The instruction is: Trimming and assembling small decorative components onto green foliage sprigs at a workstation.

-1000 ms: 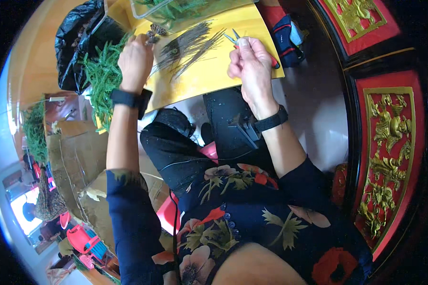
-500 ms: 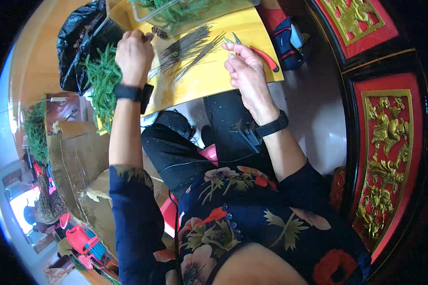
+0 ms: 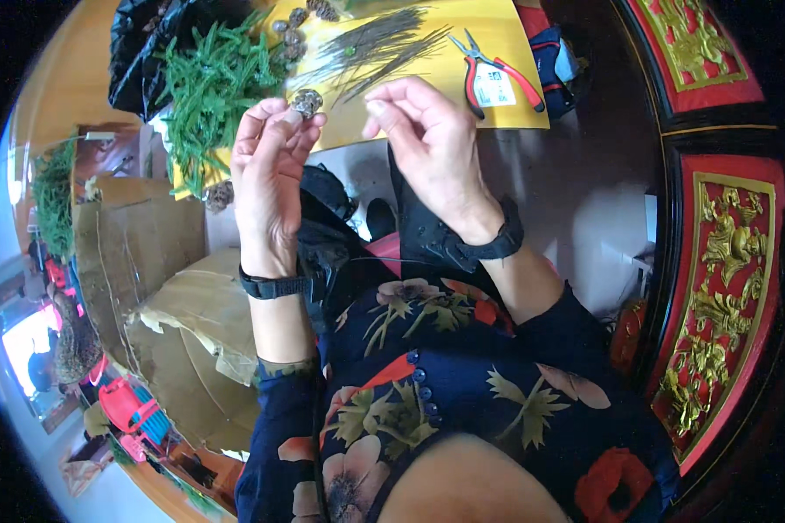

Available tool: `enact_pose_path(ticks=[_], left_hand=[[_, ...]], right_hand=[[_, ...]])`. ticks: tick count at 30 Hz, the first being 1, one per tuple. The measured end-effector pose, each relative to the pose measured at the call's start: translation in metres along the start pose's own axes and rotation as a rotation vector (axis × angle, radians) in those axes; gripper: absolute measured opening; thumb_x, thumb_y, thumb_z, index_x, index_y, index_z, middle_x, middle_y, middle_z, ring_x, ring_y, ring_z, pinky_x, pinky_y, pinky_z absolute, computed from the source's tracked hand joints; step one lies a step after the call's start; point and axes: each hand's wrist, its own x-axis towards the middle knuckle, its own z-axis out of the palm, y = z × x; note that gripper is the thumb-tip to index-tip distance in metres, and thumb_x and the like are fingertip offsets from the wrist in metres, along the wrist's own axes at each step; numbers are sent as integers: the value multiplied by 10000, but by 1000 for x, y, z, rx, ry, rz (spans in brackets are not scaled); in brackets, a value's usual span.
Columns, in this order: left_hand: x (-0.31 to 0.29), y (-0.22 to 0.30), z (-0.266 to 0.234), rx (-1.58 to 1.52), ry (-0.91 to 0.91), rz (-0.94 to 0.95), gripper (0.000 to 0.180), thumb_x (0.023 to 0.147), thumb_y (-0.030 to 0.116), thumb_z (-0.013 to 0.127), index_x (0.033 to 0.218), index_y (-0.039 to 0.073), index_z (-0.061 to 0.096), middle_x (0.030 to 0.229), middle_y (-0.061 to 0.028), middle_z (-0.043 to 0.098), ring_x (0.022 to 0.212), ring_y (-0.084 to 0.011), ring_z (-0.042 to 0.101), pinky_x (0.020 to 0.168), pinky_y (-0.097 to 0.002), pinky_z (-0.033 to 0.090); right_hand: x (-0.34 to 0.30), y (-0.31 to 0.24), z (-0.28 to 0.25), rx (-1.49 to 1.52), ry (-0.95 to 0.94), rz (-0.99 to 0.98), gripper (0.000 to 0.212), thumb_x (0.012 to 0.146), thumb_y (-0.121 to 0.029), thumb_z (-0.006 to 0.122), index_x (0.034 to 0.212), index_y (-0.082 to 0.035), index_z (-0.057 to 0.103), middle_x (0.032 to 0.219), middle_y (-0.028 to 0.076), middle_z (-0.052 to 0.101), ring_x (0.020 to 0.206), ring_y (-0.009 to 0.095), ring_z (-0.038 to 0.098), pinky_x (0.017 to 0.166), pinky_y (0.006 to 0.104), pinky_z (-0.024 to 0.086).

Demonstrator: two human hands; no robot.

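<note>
Raised over the near edge of a yellow board (image 3: 515,118), my left hand (image 3: 269,174) pinches a small brown pine cone (image 3: 306,102) between thumb and fingers. My right hand (image 3: 436,152) is beside it, thumb and forefinger pressed together. Whatever those fingertips hold, perhaps a thin wire, is too fine to make out. Beyond my hands lies a loose heap of thin dark wires (image 3: 375,44). Red-handled pliers (image 3: 519,80) rest on the board's right, jaws apart. Several more pine cones (image 3: 293,45) sit near the far left part of the board.
Green artificial sprigs (image 3: 214,83) are piled on the board's left, next to a black plastic bag (image 3: 131,74). Torn cardboard (image 3: 139,227) stands left of my legs. At right are a dark blue pouch (image 3: 547,74) and a gold-carved red panel (image 3: 728,253).
My left hand has come back toward me from the far left with a pine cone in it. My right hand has moved away from the pliers, nearer the left hand. The view has shifted.
</note>
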Motion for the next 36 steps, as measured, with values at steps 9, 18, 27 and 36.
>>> enact_pose_path(ticks=[9, 18, 27, 36], left_hand=[[-25, -4, 15, -43, 64, -2, 291, 844, 14, 548, 1132, -29, 529, 1036, -125, 612, 922, -226, 620, 842, -299, 497], [-26, -7, 19, 40, 93, 63, 337, 813, -37, 569, 1148, -40, 531, 1062, -122, 602, 940, -202, 611, 848, -295, 492], [-25, -10, 23, 134, 141, 134, 417, 743, -99, 632, 1146, -35, 543, 1007, -105, 616, 943, -169, 606, 846, -259, 477], [-27, -13, 23, 249, 179, 200, 452, 716, -120, 656, 1147, -30, 552, 989, -87, 620, 909, -139, 601, 842, -256, 474]], right_hand=[[-17, -16, 12, -229, -51, -181, 85, 831, -19, 596, 906, 7, 567, 688, 97, 623, 621, 144, 643, 549, 248, 492], [-15, -14, 9, -304, 3, -239, 110, 803, -5, 612, 901, -21, 566, 693, 114, 611, 603, 220, 640, 525, 280, 482], [-14, -16, 9, -277, 19, -255, 116, 798, -4, 618, 897, -27, 561, 680, 124, 600, 583, 231, 628, 510, 291, 470], [-15, -12, 10, -300, 27, -270, 111, 801, -4, 615, 895, -28, 561, 666, 123, 594, 575, 239, 624, 505, 297, 470]])
